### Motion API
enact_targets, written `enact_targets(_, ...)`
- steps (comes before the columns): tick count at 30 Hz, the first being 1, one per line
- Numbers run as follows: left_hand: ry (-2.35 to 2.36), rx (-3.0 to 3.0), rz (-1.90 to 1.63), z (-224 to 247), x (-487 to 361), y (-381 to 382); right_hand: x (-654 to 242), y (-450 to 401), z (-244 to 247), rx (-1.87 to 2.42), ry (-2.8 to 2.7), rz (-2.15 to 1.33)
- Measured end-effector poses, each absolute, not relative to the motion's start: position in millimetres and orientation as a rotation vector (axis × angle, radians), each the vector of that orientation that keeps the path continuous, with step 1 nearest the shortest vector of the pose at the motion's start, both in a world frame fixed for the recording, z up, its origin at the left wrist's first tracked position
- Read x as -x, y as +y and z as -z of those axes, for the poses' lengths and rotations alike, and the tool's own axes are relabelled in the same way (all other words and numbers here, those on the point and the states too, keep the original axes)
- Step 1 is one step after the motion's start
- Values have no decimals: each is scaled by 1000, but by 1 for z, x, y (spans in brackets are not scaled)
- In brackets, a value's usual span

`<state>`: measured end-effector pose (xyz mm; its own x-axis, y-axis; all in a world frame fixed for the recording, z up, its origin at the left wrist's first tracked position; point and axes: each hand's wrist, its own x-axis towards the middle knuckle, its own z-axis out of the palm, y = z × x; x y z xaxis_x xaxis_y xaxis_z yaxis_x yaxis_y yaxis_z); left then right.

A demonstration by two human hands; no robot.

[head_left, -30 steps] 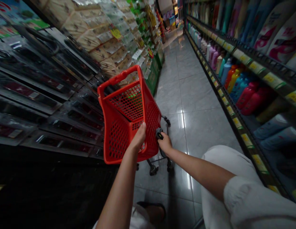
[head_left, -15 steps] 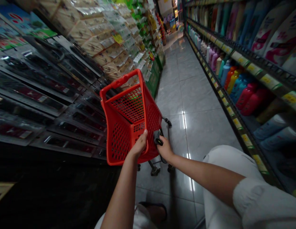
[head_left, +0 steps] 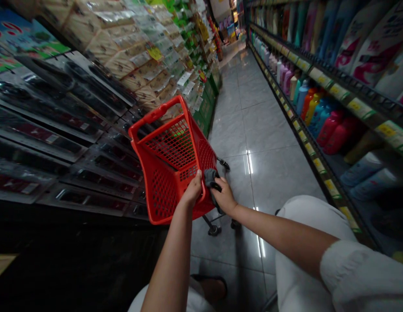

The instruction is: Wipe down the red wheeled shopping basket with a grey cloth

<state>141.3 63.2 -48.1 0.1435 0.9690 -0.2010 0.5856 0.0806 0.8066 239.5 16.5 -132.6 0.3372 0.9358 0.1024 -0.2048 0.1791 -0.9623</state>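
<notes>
Two holds: left hand (head_left: 192,190) gripping red basket (head_left: 160,184), likely steadying it; right hand (head_left: 225,197) clutching grey bundle (head_left: 210,177) alongside.

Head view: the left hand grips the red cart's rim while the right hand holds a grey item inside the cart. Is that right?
Not quite. The head view shows the grey item in the right hand outside the red cart, not inside it. The left hand does grip the rim.
</notes>
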Motion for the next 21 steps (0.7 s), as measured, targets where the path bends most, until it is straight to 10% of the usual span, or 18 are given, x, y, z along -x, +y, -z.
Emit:
enact_targets(14, 1411, -1367, -750, 46, -172, 69, -261, 44, 103, 837, -738, -1082)
enact_targets(21, 1422, -1282, -719, 51, -174, 71, -259, 32, 174, 1382, -501, -1220)
